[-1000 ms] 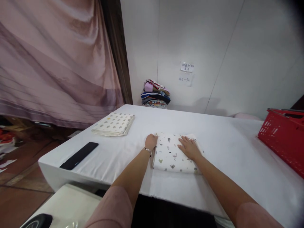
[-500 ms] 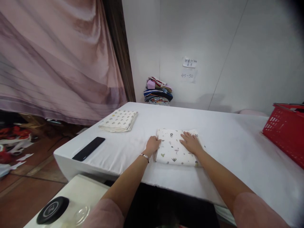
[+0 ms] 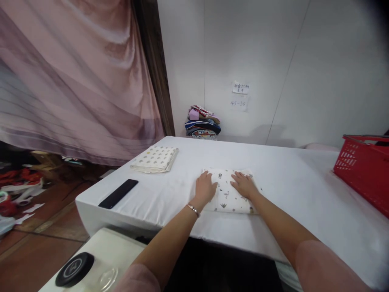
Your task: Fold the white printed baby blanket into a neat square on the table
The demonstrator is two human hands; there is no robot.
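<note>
A folded white cloth (image 3: 227, 198) with small plant and animal prints lies on the white-covered table (image 3: 291, 182) in front of me. My left hand (image 3: 206, 187), with a bracelet at its wrist, rests flat on the cloth's left part, fingers apart. On the upper right part of the same cloth lies my right hand (image 3: 243, 185), its fingers spread. Neither hand grips anything. Another folded cloth (image 3: 156, 158), cream with grey-green prints, sits at the table's back left.
A black phone-like slab (image 3: 118, 194) lies at the table's left edge. Folded fabrics (image 3: 203, 123) are piled behind the table. A red basket (image 3: 364, 170) stands at the right. Lower left, a black round object (image 3: 74, 269) rests on a pale surface.
My left hand has moved from the cloth's left edge onto its top, and its fingers have opened out. The right hand stays on the cloth. The view has shifted slightly.
</note>
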